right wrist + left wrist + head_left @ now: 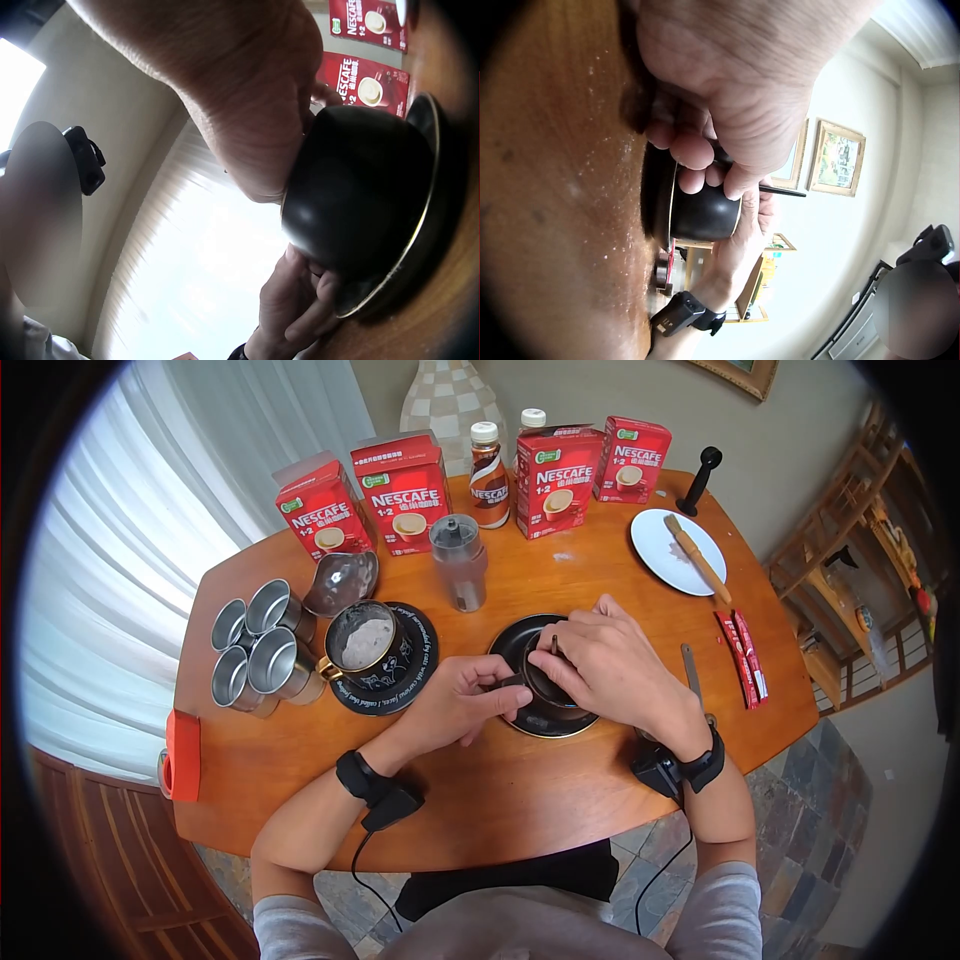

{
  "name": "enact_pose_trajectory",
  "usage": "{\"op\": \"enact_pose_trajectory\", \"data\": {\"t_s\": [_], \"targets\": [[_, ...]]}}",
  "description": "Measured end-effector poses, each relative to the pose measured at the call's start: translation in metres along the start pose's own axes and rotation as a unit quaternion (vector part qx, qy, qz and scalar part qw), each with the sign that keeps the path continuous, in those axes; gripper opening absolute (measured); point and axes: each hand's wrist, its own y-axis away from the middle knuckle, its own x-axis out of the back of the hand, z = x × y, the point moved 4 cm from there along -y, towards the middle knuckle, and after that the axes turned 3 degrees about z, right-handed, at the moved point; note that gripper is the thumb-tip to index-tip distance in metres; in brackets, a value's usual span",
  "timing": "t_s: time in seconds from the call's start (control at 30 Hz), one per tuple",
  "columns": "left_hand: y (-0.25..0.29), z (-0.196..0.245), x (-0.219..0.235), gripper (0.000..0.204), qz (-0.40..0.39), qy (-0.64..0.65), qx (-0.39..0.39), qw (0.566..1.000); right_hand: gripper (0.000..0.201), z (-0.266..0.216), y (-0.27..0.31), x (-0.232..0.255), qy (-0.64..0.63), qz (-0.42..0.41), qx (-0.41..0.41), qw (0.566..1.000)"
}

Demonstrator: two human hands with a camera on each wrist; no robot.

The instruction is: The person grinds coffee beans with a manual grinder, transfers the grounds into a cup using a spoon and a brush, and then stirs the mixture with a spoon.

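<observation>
A black cup (352, 191) with a thin gold rim stands on a black saucer (545, 728). My left hand (472, 698) pinches the cup's handle (512, 682) between thumb and fingers. Over the cup's mouth, my right hand (615, 665) holds a thin dark stick (786, 192) whose upper end pokes out past the fingers. The stick's lower end is hidden inside the cup. In the left wrist view, the cup's side (705, 214) shows below the left fingertips.
Left of the saucer, a gold-rimmed cup (362, 638) of pale powder sits on a round black mat (400, 685). Several steel cups (285, 660) stand farther left. A clear grinder-like container (460, 565), red coffee boxes (405, 495), a white plate (660, 550) and red sachets (742, 660) are around.
</observation>
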Motion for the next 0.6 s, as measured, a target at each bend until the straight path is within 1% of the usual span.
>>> {"op": "enact_pose_trajectory", "data": {"t_s": [0.6], "targets": [[0.0001, -0.0004, -0.0002, 0.022, 0.001, 0.003, -0.009, 1.000, 0.025, -0.0011, 0.0004, 0.0000, 0.013, 0.001, 0.004, 1.000]]}}
